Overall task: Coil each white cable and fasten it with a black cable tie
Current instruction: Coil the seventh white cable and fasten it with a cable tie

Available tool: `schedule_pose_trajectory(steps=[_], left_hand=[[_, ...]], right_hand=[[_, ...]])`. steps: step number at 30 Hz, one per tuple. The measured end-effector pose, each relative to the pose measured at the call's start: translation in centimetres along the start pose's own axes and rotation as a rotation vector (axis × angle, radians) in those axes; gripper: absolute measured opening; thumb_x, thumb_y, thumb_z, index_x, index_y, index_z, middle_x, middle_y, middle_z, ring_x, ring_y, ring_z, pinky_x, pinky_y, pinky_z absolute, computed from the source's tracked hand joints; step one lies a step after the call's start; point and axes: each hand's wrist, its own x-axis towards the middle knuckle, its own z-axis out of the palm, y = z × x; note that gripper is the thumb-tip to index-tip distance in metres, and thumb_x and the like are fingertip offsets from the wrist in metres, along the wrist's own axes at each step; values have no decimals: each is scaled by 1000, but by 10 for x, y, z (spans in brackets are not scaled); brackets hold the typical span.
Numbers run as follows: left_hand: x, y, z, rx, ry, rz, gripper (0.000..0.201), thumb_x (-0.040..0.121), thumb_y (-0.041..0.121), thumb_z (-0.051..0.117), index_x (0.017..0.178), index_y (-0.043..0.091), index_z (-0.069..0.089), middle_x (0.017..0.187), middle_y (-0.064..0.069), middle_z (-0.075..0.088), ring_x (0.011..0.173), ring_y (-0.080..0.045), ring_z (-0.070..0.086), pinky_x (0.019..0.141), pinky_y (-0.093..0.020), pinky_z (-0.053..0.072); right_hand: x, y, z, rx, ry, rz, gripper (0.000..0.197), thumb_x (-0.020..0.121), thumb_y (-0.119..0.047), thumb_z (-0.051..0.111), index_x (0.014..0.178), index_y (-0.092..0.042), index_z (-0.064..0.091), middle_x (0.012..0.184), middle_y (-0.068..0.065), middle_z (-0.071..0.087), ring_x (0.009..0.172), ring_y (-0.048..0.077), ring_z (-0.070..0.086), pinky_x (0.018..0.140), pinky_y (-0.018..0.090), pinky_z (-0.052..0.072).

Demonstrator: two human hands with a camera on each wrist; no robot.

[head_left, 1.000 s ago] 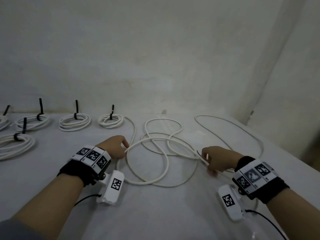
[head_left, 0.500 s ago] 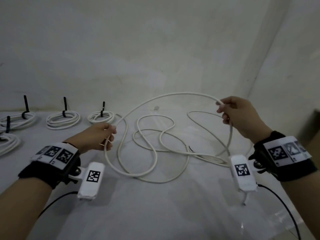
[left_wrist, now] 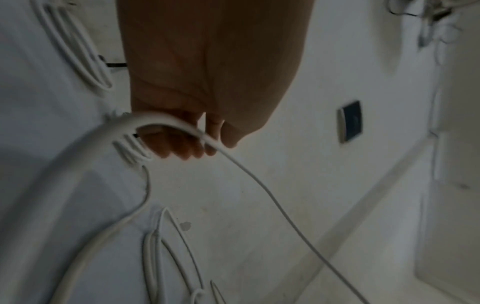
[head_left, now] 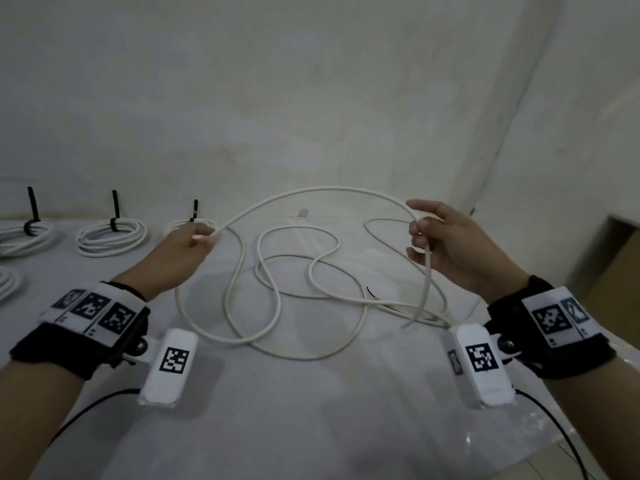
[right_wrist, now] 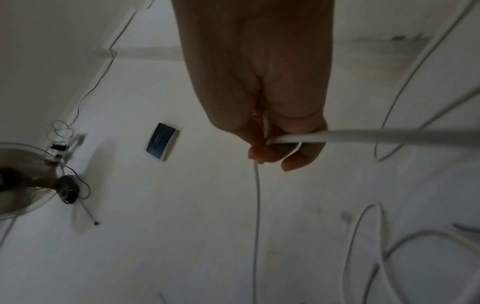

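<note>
A long loose white cable (head_left: 270, 296) sprawls in loops across the white table (head_left: 311, 410). My left hand (head_left: 204, 235) pinches it at the left, seen close in the left wrist view (left_wrist: 205, 139). My right hand (head_left: 420, 230) grips it at the right, fingers curled round it (right_wrist: 272, 144). Between the hands the cable arches up in the air (head_left: 322, 194). From the right hand a free end hangs down toward the table (head_left: 424, 289). A thin black cable tie (head_left: 370, 292) lies on the table among the loops.
Coiled white cables (head_left: 110, 235) fastened with upright black ties (head_left: 115, 213) sit in a row at the back left, more at the left edge (head_left: 20, 237). The wall stands right behind the table. A brown box (head_left: 616, 271) is at the right.
Both hands have lifted off the table with the cable. The right hand rose and moved right, the left moved forward, so a high arch of cable now spans between them.
</note>
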Motion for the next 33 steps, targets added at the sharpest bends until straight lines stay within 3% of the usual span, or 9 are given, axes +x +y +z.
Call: schedule_pose_trajectory(steps=[3, 8, 11, 13, 15, 20, 24, 28, 33], left_hand=[[-14, 25, 1, 278, -73, 223, 36, 95, 33, 51, 131, 27, 48, 132, -8, 37, 123, -20, 39, 102, -29, 30], [-53, 74, 18, 152, -512, 417, 34, 90, 46, 44, 123, 40, 54, 127, 21, 54, 117, 13, 46, 94, -6, 35], [-66, 77, 33, 50, -654, 460, 37, 94, 41, 47, 127, 26, 54, 123, 10, 62, 116, -1, 55, 102, -24, 42], [-72, 75, 30, -112, -700, 407, 28, 95, 26, 50, 117, 10, 58, 98, 0, 68, 97, -13, 66, 95, -29, 49], [-77, 73, 19, -247, -687, 328, 19, 94, 24, 51, 100, 9, 60, 78, -2, 58, 79, -13, 64, 86, -29, 53], [-76, 75, -13, -403, -484, 199, 27, 87, 35, 51, 82, 8, 52, 74, -3, 54, 64, -12, 58, 66, -29, 57], [-66, 69, -36, -438, -349, 128, 25, 100, 28, 41, 82, 11, 46, 54, 3, 42, 43, -8, 34, 39, -17, 35], [-60, 69, -46, -456, -282, 145, 32, 101, 29, 30, 80, 11, 45, 50, 7, 25, 40, -3, 18, 35, -13, 16], [-60, 74, -45, -631, -322, 189, 34, 89, 39, 36, 67, 14, 39, 49, 9, 22, 40, -3, 16, 36, -15, 12]], right_hand=[[-5, -5, 24, 134, -65, -35, 40, 96, 7, 39, 122, -19, 52, 72, 2, 53, 59, 9, 55, 68, 30, 57], [-8, -5, 77, 295, -148, -70, 41, 94, 13, 39, 115, -18, 55, 74, 3, 51, 92, 16, 68, 76, 48, 58], [-9, -3, 107, 480, -125, -99, 31, 93, 13, 42, 109, -12, 51, 74, 3, 51, 91, 18, 69, 76, 46, 58], [-8, -3, 119, 599, -104, -123, 28, 93, 13, 42, 107, -10, 50, 74, 4, 52, 92, 21, 69, 77, 40, 59], [-6, -1, 128, 689, -72, -159, 26, 93, 13, 43, 107, -8, 49, 75, 6, 55, 90, 22, 69, 74, 34, 59], [4, 11, 147, 540, 50, -271, 26, 88, 3, 61, 110, -4, 51, 87, 12, 57, 88, 20, 69, 73, 26, 56], [14, 20, 156, 94, 131, -448, 19, 85, -1, 67, 102, -7, 60, 77, 8, 58, 65, 15, 64, 59, 22, 53], [29, 20, 157, -264, 276, -680, 7, 82, -18, 73, 84, -20, 66, 68, -4, 48, 61, 5, 44, 60, 11, 37], [42, 16, 158, -393, 202, -781, 10, 87, -22, 67, 81, -23, 60, 82, -7, 54, 75, 8, 55, 69, 12, 41]])
